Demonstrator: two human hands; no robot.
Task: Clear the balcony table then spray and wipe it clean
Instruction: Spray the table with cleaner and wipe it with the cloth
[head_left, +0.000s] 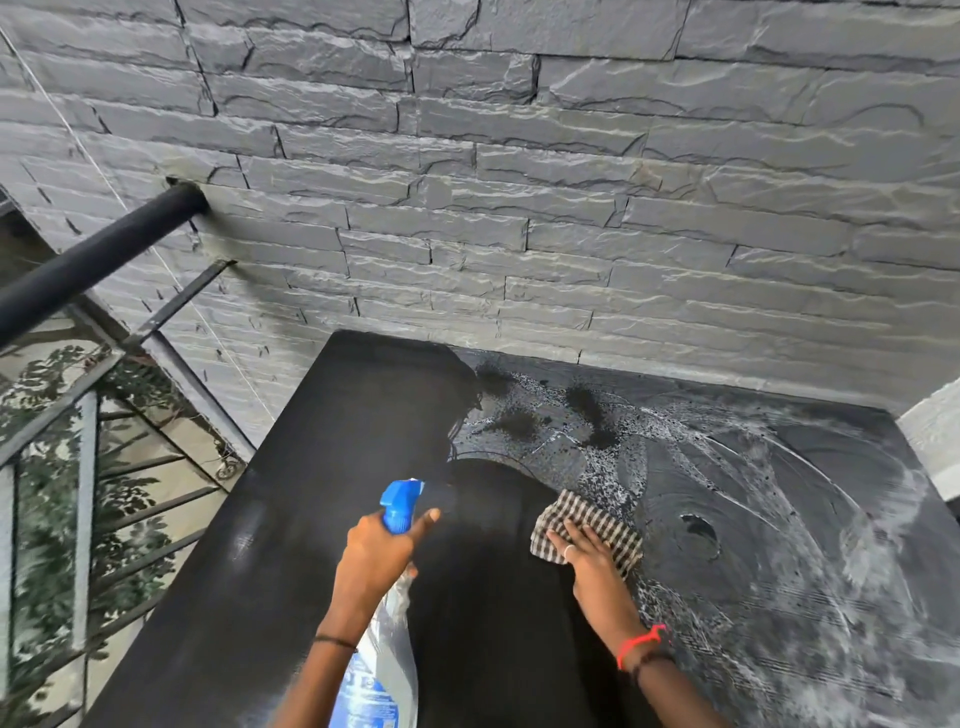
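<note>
currently left hand (376, 551) grip is wrapped around the neck of the clear plastic spray bottle with the blue trigger head (401, 506), index finger out toward the trigger, nozzle aimed forward over the dark part of the top. right hand (584, 553) is flat, palm down, fingers spread, pressing the brown-and-cream checked cloth (589, 530) onto the black rectangular table surface (322, 467); nothing pinched, just pressed.

step in hand: spray and wipe. clearing looks done, nothing is standing on the top. left and centre read uniformly dark, so probably wiped or wet already. right side shows pale smeared swirls (810, 519) and speckled spray droplets (566, 415) near the back, so that half looks unfinished.

next move, my read: drag the cloth rightward and back through the speckled patch and the swirls with overlapping passes. another squirt only if it smears dry.

edges and room: the back edge sits against the grey stacked-stone wall (519, 182), so strokes end there, no overshoot. left edge is open, with the black metal balcony railing (93, 254) just beyond and a drop below; keep the bottle inboard. right edge is near a pale wall corner (935, 441). near edge is out of frame. open room over the whole top for sweeping.
</note>
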